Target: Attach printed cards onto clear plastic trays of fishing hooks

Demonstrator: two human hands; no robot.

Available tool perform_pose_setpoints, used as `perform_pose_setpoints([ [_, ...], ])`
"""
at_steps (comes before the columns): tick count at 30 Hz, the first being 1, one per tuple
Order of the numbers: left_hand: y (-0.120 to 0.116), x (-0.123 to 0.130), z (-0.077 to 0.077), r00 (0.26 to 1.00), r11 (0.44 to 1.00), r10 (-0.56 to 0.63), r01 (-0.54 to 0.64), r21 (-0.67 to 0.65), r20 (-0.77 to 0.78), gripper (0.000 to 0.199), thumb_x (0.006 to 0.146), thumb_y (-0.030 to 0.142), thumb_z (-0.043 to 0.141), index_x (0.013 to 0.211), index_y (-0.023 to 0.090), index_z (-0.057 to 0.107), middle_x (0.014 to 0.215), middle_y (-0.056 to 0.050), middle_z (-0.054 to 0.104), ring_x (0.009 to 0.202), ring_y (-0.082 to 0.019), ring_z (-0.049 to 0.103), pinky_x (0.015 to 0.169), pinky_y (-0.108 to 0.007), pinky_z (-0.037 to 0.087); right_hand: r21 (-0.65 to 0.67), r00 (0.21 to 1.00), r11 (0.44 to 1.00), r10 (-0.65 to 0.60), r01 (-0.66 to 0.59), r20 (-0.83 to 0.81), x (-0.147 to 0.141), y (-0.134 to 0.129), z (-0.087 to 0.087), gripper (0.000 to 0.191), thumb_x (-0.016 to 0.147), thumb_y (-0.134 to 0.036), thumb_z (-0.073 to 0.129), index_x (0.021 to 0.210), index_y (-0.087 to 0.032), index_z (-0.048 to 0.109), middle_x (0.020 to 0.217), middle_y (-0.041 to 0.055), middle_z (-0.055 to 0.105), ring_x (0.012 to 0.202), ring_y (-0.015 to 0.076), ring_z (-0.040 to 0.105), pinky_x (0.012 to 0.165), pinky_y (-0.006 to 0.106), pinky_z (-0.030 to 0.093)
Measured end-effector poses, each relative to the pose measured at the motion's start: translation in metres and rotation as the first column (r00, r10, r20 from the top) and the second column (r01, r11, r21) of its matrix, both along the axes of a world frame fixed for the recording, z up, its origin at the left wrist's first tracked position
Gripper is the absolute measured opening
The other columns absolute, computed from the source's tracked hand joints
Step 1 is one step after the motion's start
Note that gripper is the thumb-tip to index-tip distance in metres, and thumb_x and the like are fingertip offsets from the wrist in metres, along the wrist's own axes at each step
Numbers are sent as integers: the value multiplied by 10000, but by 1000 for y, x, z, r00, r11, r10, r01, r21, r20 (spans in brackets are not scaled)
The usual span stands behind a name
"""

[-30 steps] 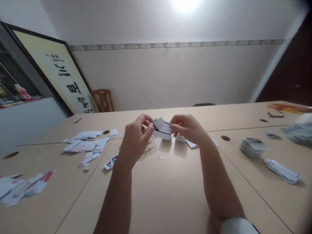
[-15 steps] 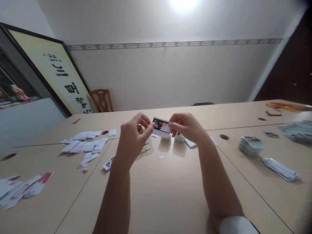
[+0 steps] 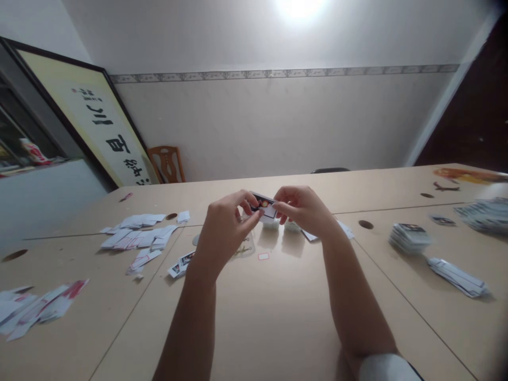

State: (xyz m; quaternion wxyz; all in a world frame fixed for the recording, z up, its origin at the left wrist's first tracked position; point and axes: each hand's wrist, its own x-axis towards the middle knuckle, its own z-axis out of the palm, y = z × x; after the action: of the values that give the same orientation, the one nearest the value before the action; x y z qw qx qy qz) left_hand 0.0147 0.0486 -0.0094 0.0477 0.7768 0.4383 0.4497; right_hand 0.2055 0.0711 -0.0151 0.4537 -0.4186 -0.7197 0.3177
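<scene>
Between my two hands, above the table (image 3: 262, 317), is a small printed photo card (image 3: 269, 209) with a dark picture and a white border. My left hand (image 3: 234, 219) pinches its left part, fingers over the front and thumb below. The right edge is held between the thumb and fingers of my right hand (image 3: 299, 206). Under the hands sits a clear bag (image 3: 246, 247) with small gold-coloured pieces, partly hidden by my left hand. Two small stacks, one of them a pale stack (image 3: 270, 224), stand just behind. A small red-bordered label (image 3: 263, 256) lies on the tabletop.
Left lie white paper slips (image 3: 138, 233), more slips with red print (image 3: 43, 307) and a few photo cards (image 3: 180, 264). On the right are a card stack (image 3: 409, 238), a long bundle (image 3: 456, 276) and a larger pile (image 3: 484, 214). A cable hole (image 3: 365, 225) opens in the tabletop.
My left hand has slid rightward across the card and now covers more of its left side. My right hand stays almost in place, still gripping the right edge.
</scene>
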Motion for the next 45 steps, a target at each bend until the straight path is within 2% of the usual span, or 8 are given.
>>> perform_pose_setpoints([
  [6, 2, -4, 1, 996, 997, 64, -67, 44, 67, 150, 819, 222, 674, 712, 196, 572, 656, 19, 593, 501, -81, 442, 446, -220, 297, 3, 998, 1000, -6, 6, 67, 0, 1, -2, 122, 804, -239, 617, 692, -192, 624, 623, 1, 664, 569, 135, 661, 545, 263, 494],
  [15, 10, -10, 1, 987, 985, 151, -155, 70, 59, 195, 800, 221, 666, 669, 207, 523, 553, 38, 484, 489, -101, 415, 460, -241, 285, -7, 990, 1000, -10, 11, 143, 0, -3, 0, 150, 792, -213, 594, 643, -201, 585, 577, -8, 634, 552, 126, 629, 533, 256, 442],
  [25, 12, -12, 0, 982, 983, 170, -175, 60, 78, 155, 796, 219, 668, 709, 210, 541, 547, 47, 463, 493, -102, 432, 478, -247, 302, -11, 982, 1000, -26, 28, 185, 3, -1, 0, 161, 793, -216, 585, 634, -200, 564, 600, -11, 622, 556, 126, 631, 535, 257, 444],
  [34, 11, -14, 1, 983, 982, 170, -175, 69, 72, 122, 799, 211, 660, 731, 207, 559, 551, 50, 467, 466, -92, 416, 470, -246, 310, -13, 955, 1000, -7, 11, 297, 14, -1, 0, 173, 806, -205, 564, 633, -202, 569, 619, -8, 642, 567, 127, 621, 520, 264, 409],
  [45, 12, -15, 0, 982, 983, 150, -160, 89, 116, 101, 793, 194, 674, 740, 192, 588, 586, 57, 496, 420, -49, 356, 430, -225, 282, -58, 938, 998, 34, -15, 346, 29, 2, 1, 140, 824, -225, 576, 689, -199, 605, 675, 0, 656, 620, 145, 668, 541, 268, 455],
])
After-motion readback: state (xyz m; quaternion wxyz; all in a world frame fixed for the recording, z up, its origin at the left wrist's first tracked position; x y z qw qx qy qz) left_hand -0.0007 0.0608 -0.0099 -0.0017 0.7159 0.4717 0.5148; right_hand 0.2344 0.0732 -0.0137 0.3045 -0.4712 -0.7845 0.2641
